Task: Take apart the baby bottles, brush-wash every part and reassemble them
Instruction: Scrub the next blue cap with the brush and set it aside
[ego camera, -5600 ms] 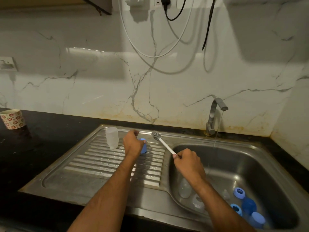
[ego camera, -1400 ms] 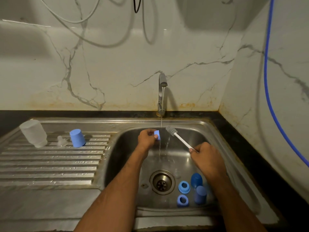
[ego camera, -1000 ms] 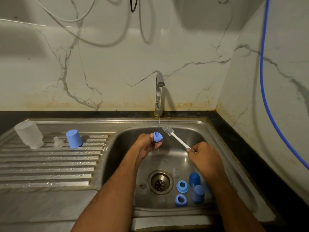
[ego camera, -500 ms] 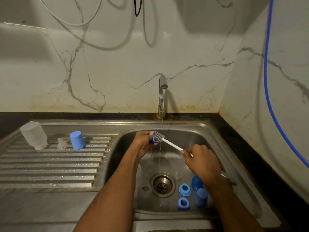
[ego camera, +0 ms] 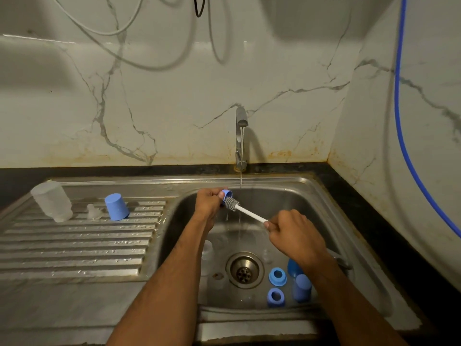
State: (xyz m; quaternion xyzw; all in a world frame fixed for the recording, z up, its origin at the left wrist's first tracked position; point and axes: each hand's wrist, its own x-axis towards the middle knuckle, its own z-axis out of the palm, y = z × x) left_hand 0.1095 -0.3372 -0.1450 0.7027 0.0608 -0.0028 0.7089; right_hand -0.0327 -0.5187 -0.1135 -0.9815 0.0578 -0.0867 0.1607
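Observation:
My left hand grips a small blue bottle ring over the sink basin, just left of the thin water stream. My right hand holds the white handle of a bottle brush, whose grey head touches the ring. On the basin floor lie two blue rings, a blue cap and another blue piece partly hidden by my right wrist. A clear bottle lies in the basin behind my left forearm. On the drainboard stand an upturned clear bottle, a clear teat and a blue cap.
The tap runs a thin stream into the basin above the drain. The ribbed drainboard lies to the left. A marble wall closes the right side, with a blue hose hanging on it. Cables hang on the back wall.
The brush head, apart from the ring a second ago, has moved in against it. My left hand has turned the ring slightly and holds it left of the water stream.

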